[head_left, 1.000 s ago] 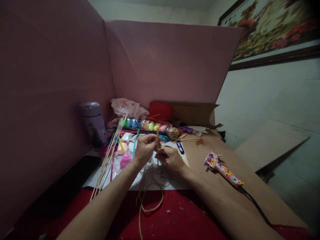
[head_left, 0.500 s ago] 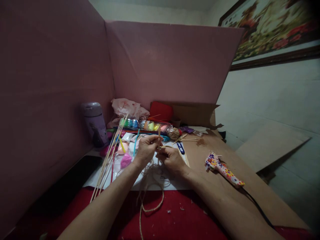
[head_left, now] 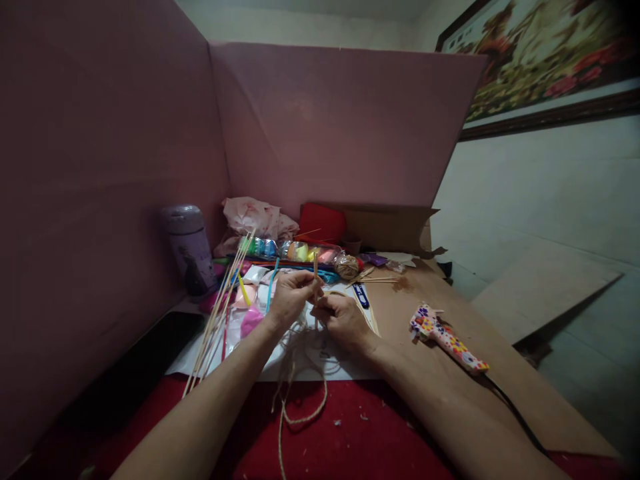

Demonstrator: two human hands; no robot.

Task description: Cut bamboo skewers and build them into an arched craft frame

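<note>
In the middle of the view my left hand (head_left: 293, 297) is closed, its thumb and fingers pinching a thin wooden stick (head_left: 316, 264) that stands upright. Just to the right, my right hand (head_left: 346, 321) is closed too, fingertips pressed together against the stick's lower part. What exactly those fingertips pinch is too small to tell. Loose twine (head_left: 306, 421) hangs in loops below both hands and trails over the red cloth (head_left: 360, 427). Behind the right hand, a blue utility knife (head_left: 361, 296) lies beside thin wooden strips (head_left: 374, 321).
Long bamboo sticks (head_left: 216, 320) slant at the left, near a purple bottle (head_left: 189, 250). Packs of coloured clay (head_left: 300, 251) and a ball of twine (head_left: 346, 266) sit at the back. On the cardboard (head_left: 400, 387) rests a flowered glue gun (head_left: 447, 339) with a black cord.
The upright stick and the fingertips of my left hand have shifted very slightly left. The right hand stays nearly in place, and the hanging twine has barely moved.
</note>
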